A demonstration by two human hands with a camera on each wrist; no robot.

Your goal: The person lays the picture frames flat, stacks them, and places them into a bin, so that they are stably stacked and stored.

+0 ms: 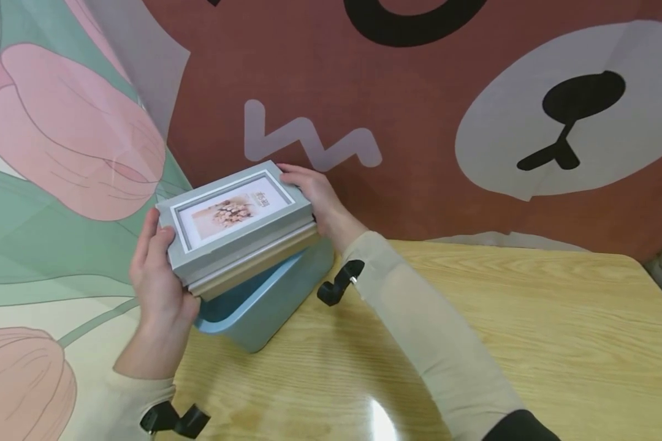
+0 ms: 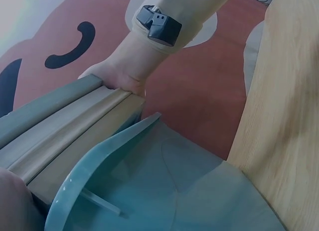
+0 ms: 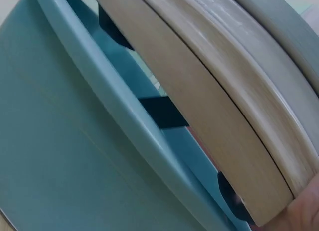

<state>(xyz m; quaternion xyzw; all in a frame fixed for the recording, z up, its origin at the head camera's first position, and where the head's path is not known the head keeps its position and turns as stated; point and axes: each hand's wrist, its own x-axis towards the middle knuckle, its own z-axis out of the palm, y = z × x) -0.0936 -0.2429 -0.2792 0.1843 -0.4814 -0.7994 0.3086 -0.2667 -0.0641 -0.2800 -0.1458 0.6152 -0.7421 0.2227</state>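
A stack of picture frames is gripped at its two ends, over a light blue bin (image 1: 276,306). On top lies a grey-blue frame (image 1: 248,240) with a flower picture behind its white mat. Beneath it show a whitish edge and a wood-coloured frame (image 3: 199,106); dark pieces stick out below in the right wrist view. My left hand (image 1: 160,269) holds the left end, thumb near the top edge. My right hand (image 1: 322,199) holds the far right end. The stack tilts and covers part of the bin's opening; the bin's inside is mostly hidden.
The bin stands on a wood-grain table (image 1: 507,331), near its left side. Behind the table hangs a cloth with a brown bear face (image 1: 419,122). A tulip-patterned cloth (image 1: 72,141) hangs at the left.
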